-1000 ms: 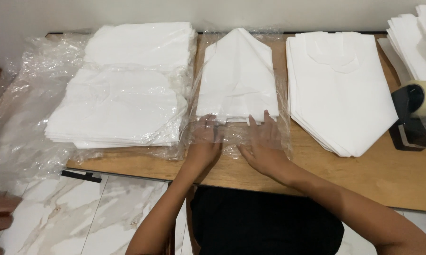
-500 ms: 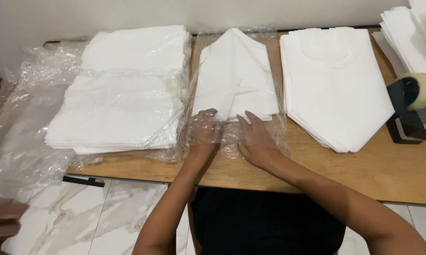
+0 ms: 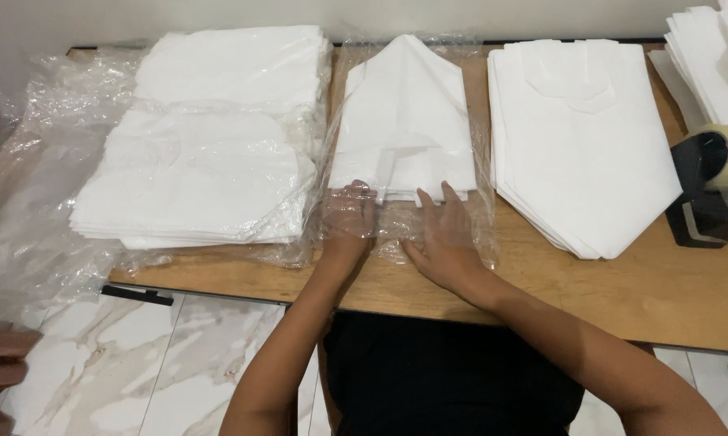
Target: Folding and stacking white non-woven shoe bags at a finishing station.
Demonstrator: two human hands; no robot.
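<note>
Two hands lie flat at the near end of a clear plastic bag [image 3: 404, 226] on the wooden counter [image 3: 662, 299]. Inside the bag sits a folded white cloth piece [image 3: 404, 121], its pointed end aimed away from the person and its straight edge toward them, just beyond the fingertips. The left hand [image 3: 349, 220] appears to be tucked under or inside the film, since the plastic glazes over its fingers; they are spread and open, gripping nothing. The right hand [image 3: 440, 238] rests on top of the film, palm down, fingers splayed and open, pressing the loose mouth of the bag against the counter, which seems to keep the slippery plastic flat and the cloth square within it.

To the left, touching the bag's edge, lies a stack of bagged white pieces [image 3: 210, 153], with loose clear wrap [image 3: 33, 202] spilling off the counter's left end. To the right, apart from the bag, a stack of unbagged white pieces [image 3: 582, 137] lies with its point toward the person, within easy reach. A tape dispenser [image 3: 715, 190] stands at the far right, beside more white sheets [image 3: 707, 64].
</note>
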